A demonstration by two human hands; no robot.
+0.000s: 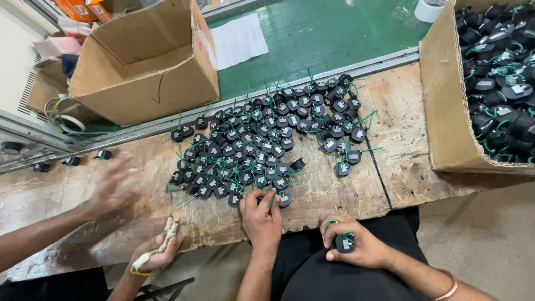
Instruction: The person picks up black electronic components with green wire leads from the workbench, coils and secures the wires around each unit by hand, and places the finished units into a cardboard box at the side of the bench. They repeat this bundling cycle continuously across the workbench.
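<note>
Head view: worn wooden desk (pixel 401 128) w/ a green strip and metal rail along its far edge; bare floor at the near side.

Big pile of small black parts w/ green wires (pixel 262 142) covers the desk's middle, reaching toward the far edge. Open cardboard box (pixel 446 111) at the desk's right edge is packed w/ the same parts. Empty-looking cardboard box (pixel 145 67) sits past the far-left edge, on the green strip.

Left hand (pixel 262 214) is at the near edge of the pile, fingers pinching one part. Right hand (pixel 354 245) is over the lap, off the near edge, clenched around one black part w/ green wire (pixel 344 243).

A co-worker's hands at the near-left: one blurred and spread open (pixel 114 184) over the desk, other gripping a pale bundle (pixel 159 248).

Progress, judging: pile and right box are both full, so most is prob. left.
</note>
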